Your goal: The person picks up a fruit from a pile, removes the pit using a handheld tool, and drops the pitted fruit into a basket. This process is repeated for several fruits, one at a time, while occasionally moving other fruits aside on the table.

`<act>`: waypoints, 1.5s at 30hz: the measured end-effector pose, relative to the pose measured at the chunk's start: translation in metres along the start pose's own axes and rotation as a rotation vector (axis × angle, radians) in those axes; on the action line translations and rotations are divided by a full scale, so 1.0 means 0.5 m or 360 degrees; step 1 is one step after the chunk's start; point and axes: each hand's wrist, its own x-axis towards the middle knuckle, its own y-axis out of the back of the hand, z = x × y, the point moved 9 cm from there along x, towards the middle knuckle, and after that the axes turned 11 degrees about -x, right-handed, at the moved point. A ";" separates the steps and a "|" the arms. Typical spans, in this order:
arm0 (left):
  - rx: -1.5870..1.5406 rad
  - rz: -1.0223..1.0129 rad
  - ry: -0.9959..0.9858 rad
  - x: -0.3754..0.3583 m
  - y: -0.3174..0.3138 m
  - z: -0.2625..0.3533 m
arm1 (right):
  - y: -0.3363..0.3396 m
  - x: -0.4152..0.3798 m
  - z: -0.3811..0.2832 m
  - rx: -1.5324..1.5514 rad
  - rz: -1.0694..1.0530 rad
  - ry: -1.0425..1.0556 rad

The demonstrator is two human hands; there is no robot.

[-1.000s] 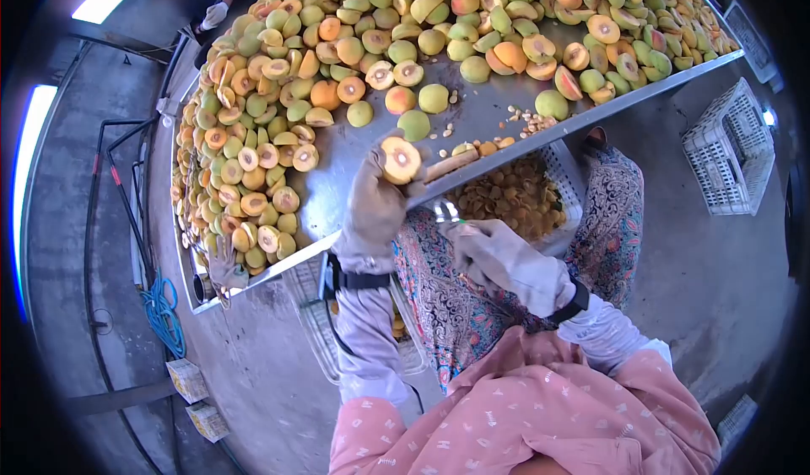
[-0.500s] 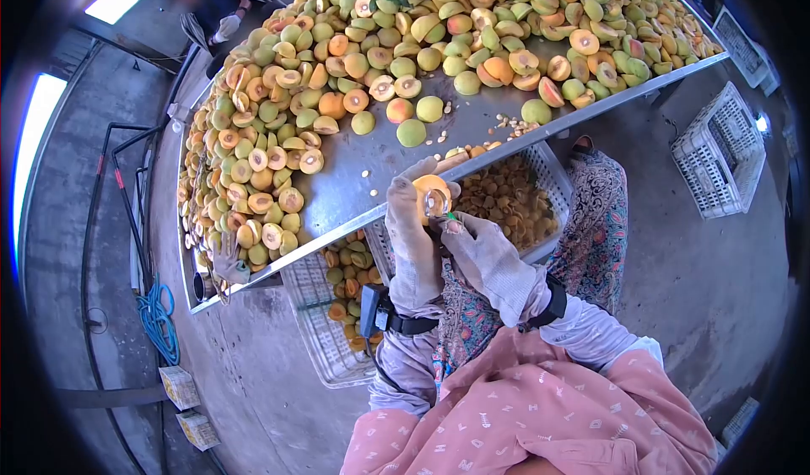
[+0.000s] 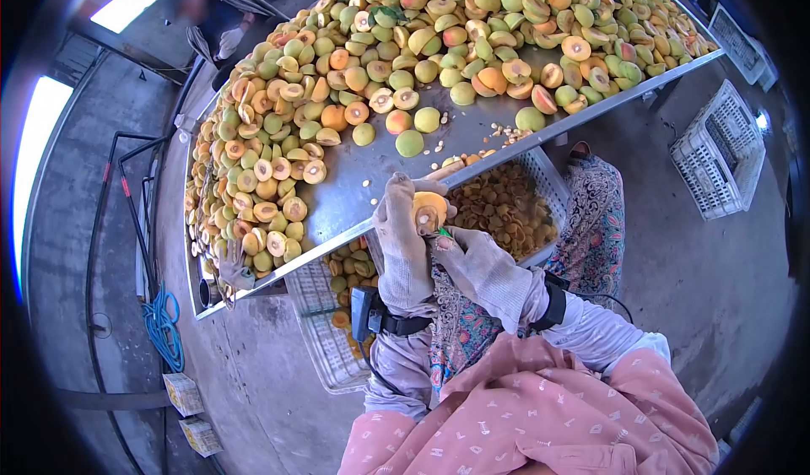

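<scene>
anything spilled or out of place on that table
Loose pits lie scattered on the bare metal table near its front edge, apart from the heaped fruit. Otherwise nothing stands out: the left hand holds a fruit half, the right hand works at it.

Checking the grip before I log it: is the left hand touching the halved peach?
Touching. The head view shows the gloved left hand wrapped around the halved peach.

A steel table [image 3: 354, 190] carries heaped peaches [image 3: 354, 78] and loose pits [image 3: 510, 129].
</scene>
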 end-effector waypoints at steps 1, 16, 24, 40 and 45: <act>-0.0106 -0.0062 0.0162 -0.002 -0.004 -0.016 | -0.009 0.003 0.010 0.0095 -0.0068 -0.0041; -0.0448 -0.0306 0.0435 0.003 -0.056 -0.063 | -0.020 -0.082 -0.052 0.1032 -0.0815 -0.0349; -0.0348 -0.0430 0.0365 0.032 -0.085 -0.091 | -0.045 -0.099 -0.022 0.1643 -0.1154 -0.0767; -0.1132 -0.0147 0.0859 0.037 -0.116 -0.203 | -0.030 -0.078 0.013 0.2261 -0.1317 -0.0498; 0.0342 0.0015 0.0092 0.009 0.124 -0.098 | -0.018 -0.073 0.049 0.2401 -0.1363 -0.0437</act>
